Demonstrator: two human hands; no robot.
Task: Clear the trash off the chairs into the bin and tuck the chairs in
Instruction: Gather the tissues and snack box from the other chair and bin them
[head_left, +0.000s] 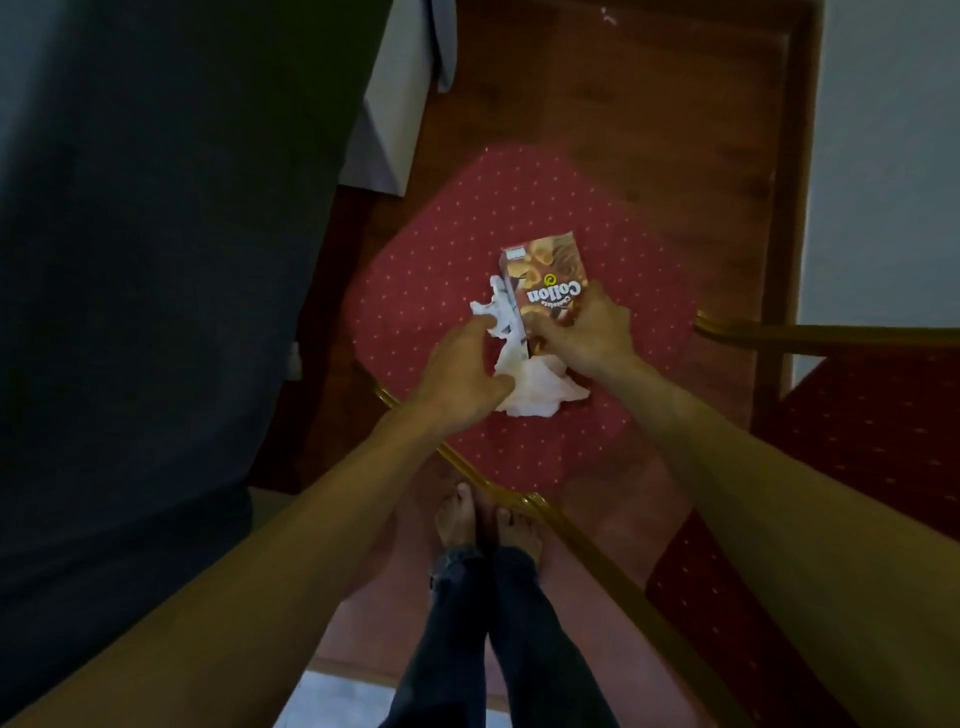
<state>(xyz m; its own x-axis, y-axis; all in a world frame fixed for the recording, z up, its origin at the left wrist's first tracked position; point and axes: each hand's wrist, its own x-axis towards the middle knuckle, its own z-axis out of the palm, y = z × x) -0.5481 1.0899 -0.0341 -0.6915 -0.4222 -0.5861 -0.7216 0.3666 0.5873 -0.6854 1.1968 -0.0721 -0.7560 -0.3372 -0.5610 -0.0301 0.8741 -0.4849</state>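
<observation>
View from above onto a red upholstered chair seat with a pattern of small pale dots, framed at its near edge by a gold-coloured metal chair frame. On the seat, near its middle, stands a small brown cardboard snack box printed "Collon", tilted with its printed face turned toward the camera and upside down. Beside and below the box lies a crumpled white paper tissue, which touches the box along its left edge and spreads toward the near part of the seat.

The right hand grips the lower end of the box, its fingers wrapped around the right side and the thumb on the printed face. The left hand rests on the tissue with its fingers loosely curled and slightly apart, their tips touching the paper next to the box; whether they pinch the tissue cannot be told.

Left of the seat hangs a dark grey cloth that fills that side of the view. Under the chair is a reddish-brown wooden floor. At lower right a second red dotted seat adjoins the first. The person's bare feet and dark trouser legs stand just behind the near corner of the frame.
</observation>
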